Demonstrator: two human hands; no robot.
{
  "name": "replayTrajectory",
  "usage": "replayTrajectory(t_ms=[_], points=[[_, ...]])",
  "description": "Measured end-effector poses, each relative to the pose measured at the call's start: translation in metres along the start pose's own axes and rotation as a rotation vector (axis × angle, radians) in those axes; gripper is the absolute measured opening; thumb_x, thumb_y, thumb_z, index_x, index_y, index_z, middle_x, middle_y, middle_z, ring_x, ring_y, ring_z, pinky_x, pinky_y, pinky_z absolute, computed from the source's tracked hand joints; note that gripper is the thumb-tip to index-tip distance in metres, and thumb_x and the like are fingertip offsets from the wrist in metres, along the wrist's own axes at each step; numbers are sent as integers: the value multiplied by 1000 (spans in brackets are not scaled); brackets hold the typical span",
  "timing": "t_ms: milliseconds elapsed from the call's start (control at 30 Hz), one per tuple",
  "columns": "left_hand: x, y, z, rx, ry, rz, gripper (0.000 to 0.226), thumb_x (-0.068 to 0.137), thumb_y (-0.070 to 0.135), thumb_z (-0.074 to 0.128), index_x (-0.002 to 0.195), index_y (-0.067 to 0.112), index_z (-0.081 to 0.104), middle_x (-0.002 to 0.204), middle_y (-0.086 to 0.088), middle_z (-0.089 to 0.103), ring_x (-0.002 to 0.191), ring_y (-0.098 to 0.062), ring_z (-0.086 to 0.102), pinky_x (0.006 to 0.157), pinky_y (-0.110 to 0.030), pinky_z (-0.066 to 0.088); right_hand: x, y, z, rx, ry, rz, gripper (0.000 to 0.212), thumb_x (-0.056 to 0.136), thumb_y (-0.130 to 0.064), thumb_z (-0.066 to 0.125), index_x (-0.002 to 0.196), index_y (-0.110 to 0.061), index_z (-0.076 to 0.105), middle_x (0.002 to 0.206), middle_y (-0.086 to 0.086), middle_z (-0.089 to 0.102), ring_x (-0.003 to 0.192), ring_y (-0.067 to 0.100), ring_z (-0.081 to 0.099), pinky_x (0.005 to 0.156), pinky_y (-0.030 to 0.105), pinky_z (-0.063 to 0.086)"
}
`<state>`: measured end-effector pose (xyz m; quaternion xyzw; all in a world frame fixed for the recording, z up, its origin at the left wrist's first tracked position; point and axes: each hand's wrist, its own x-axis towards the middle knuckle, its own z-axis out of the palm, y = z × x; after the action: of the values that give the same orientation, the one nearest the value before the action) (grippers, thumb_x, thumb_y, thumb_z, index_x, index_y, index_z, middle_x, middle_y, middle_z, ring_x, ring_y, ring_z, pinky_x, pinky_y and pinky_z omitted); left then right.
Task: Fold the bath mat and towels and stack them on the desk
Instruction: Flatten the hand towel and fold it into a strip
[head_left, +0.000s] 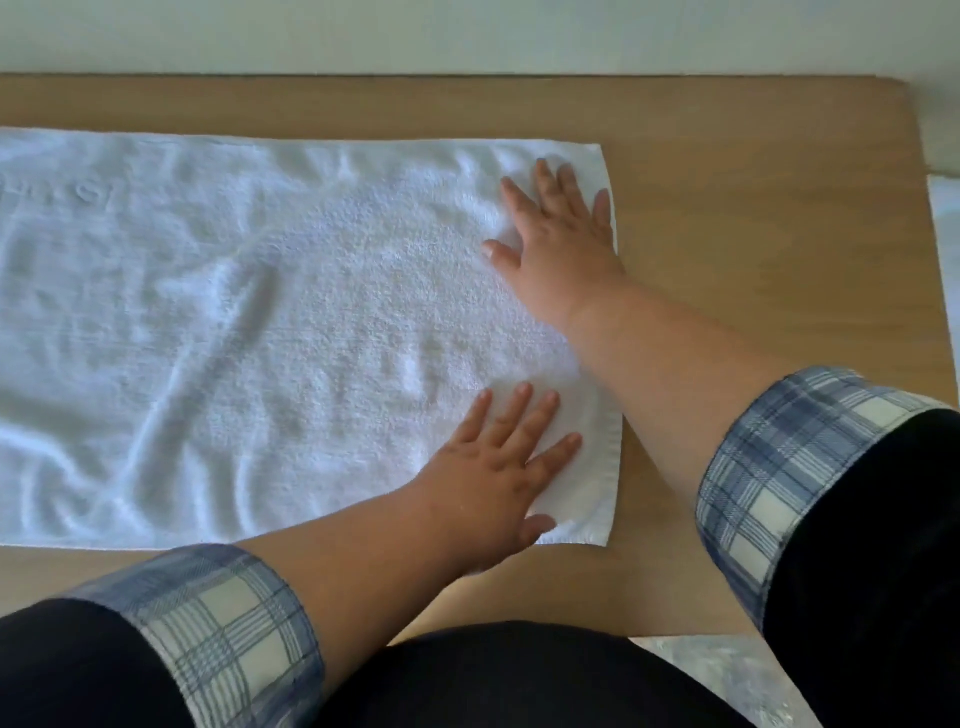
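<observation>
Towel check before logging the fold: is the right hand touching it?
Touching. Head view shows the right hand flat, fingers spread, on the towel at its far corner.

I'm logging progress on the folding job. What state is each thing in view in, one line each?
towel: spread flat on the desk, wrinkled, left end out of frame.
desk: bears the towel, bare wood on its right side.
left hand: fingers straight, pressing the towel's near right corner.
right hand: fingers spread, flat on the towel's far right corner.
plaid cuffs: turned back on both forearms.
</observation>
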<state>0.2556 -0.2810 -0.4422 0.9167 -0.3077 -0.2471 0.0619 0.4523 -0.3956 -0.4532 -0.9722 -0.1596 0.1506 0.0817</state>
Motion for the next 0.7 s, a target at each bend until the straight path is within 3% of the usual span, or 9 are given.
replayTrajectory(t_ms=[67, 100, 167, 200, 267, 333, 400, 533, 700], points=[[8, 4, -7, 22, 12, 31, 83, 93, 65, 36, 155, 28, -5, 162, -10, -22, 146, -32, -26, 115, -51, -20, -3, 14, -5, 124, 60, 58, 67, 101, -52, 40, 158, -25, 17, 167, 8, 1, 153, 25, -4, 123, 48, 0], [10, 7, -11, 38, 33, 69, 84, 90, 65, 46, 156, 27, 10, 163, -11, 0, 148, -35, -5, 119, -51, -4, -5, 20, -11, 253, 138, 91, 64, 101, -45, 48, 156, -22, 26, 166, 9, 10, 153, 25, 4, 124, 42, 5], [13, 16, -20, 40, 74, 165, 80, 83, 63, 61, 148, 25, 33, 144, -8, 36, 130, -32, 36, 109, -45, 31, -10, 33, -22, 473, 325, 198, 57, 97, -30, 58, 150, -17, 40, 159, 8, 30, 148, 23, 24, 120, 32, 20], [15, 21, -24, 43, 68, 215, 78, 82, 61, 64, 144, 26, 34, 135, -6, 42, 119, -28, 42, 100, -42, 38, -14, 40, -25, 529, 381, 275, 57, 95, -27, 61, 148, -16, 42, 153, 7, 37, 141, 22, 35, 114, 29, 29], [19, 30, -26, 68, -2, 249, 76, 84, 57, 65, 143, 26, 28, 125, -5, 44, 108, -26, 43, 91, -39, 39, -26, 50, -30, 638, 330, 452, 64, 91, -28, 65, 149, -19, 38, 142, 3, 46, 117, 15, 52, 89, 19, 44], [24, 34, -30, 80, -54, 219, 69, 89, 49, 63, 143, 25, 27, 120, -5, 47, 106, -26, 46, 87, -39, 39, -39, 52, -29, 680, 210, 521, 73, 87, -31, 71, 149, -20, 34, 128, -1, 51, 89, 6, 55, 63, 13, 40], [27, 34, -35, 65, -58, 200, 52, 94, 31, 58, 139, 21, 34, 112, -4, 51, 100, -25, 49, 80, -38, 40, -47, 49, -27, 673, 157, 515, 72, 83, -31, 75, 143, -20, 37, 113, -4, 51, 76, 4, 54, 55, 16, 40], [30, 35, -40, 34, -45, 197, 52, 93, 12, 47, 142, 24, 32, 102, -4, 51, 83, -24, 48, 68, -37, 41, -48, 40, -30, 655, 63, 506, 53, 83, -27, 73, 123, -18, 39, 88, -5, 54, 68, 7, 55, 49, 24, 39], [18, 28, -51, -177, 9, 116, 63, 96, 18, 42, 143, 46, 10, 103, -5, 41, 76, -23, 44, 58, -35, 34, -48, 29, -46, 456, -62, 519, 65, 86, -39, 71, 128, -12, 30, 95, 3, 58, 84, 26, 62, 75, 38, 52]])
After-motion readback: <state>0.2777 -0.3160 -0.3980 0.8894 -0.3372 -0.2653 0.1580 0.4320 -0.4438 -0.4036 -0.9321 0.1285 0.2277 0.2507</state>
